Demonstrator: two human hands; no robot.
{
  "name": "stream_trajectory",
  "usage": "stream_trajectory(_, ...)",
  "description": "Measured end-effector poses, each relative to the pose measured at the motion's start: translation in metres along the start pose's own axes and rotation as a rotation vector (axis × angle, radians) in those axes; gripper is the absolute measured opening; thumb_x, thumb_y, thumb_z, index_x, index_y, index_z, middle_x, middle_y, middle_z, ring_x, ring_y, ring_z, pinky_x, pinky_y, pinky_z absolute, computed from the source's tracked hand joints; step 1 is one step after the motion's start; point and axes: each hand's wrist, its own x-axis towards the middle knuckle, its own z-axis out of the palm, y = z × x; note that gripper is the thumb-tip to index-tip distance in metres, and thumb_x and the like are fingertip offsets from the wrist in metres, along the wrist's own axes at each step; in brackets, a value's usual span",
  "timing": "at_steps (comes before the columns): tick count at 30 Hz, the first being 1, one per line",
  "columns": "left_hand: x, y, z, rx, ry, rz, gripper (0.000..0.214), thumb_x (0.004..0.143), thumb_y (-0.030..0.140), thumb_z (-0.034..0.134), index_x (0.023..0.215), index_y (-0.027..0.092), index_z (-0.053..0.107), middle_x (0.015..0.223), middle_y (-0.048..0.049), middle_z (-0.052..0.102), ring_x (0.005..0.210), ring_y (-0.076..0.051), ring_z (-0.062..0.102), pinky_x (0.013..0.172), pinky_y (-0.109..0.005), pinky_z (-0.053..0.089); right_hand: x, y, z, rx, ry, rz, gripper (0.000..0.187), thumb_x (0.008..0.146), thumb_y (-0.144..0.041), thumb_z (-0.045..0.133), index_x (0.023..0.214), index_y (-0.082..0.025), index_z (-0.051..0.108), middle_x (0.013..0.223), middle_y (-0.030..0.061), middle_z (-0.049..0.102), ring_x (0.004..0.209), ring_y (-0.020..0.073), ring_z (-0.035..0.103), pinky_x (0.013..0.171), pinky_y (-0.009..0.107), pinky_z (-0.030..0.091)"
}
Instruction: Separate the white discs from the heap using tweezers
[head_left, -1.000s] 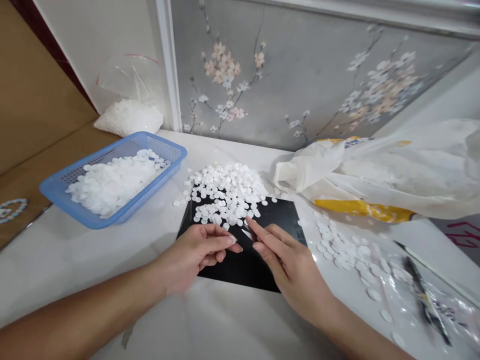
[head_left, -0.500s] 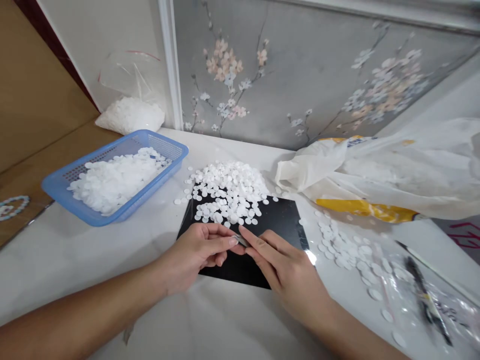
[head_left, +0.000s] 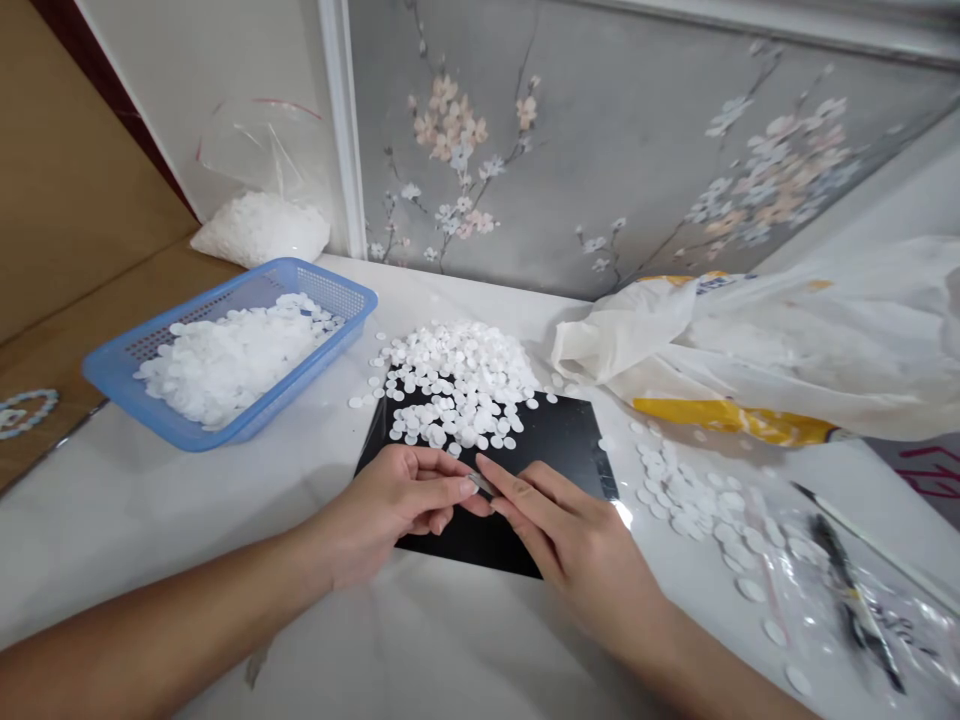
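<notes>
Above a black sheet (head_left: 480,548), my left hand (head_left: 401,510) pinches something small between thumb and fingers, mostly hidden by them. My right hand (head_left: 574,530) meets it from the right, its thumb and forefinger closed on a thin grey blade-like piece (head_left: 484,485). The fingertips of both hands nearly touch around this piece. Just beyond them, a heap of small white round discs (head_left: 469,365) covers the far part of the sheet and spills onto the white tabletop.
On the left stands a blue plastic basket (head_left: 270,408) of white discs, with a filled clear bag (head_left: 262,230) behind. A white and yellow plastic bag (head_left: 727,350) lies at the right. Loose discs (head_left: 679,490), a black pen-like tool (head_left: 855,600) and clear plastic lie nearer.
Both hands stay almost in place, with only a very slight shift at the fingertips. The discs, basket and bags have not moved.
</notes>
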Motion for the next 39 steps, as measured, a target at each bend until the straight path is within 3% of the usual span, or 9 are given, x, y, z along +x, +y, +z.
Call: stream_trajectory(39, -0.0021, 0.0061, -0.0049, 0.105, -0.071, 0.026, 0.016, 0.078, 0.029, 0.067, 0.082, 0.013, 0.068, 0.077, -0.008, 0.073, 0.05, -0.005, 0.039, 0.049, -0.021, 0.028, -0.0017, -0.0009, -0.0027, -0.001, 0.027, -0.048, 0.036, 0.098, -0.026, 0.038, 0.126, -0.015, 0.058, 0.072, 0.0027, 0.056, 0.056, 0.0095, 0.055, 0.048, 0.019, 0.045)
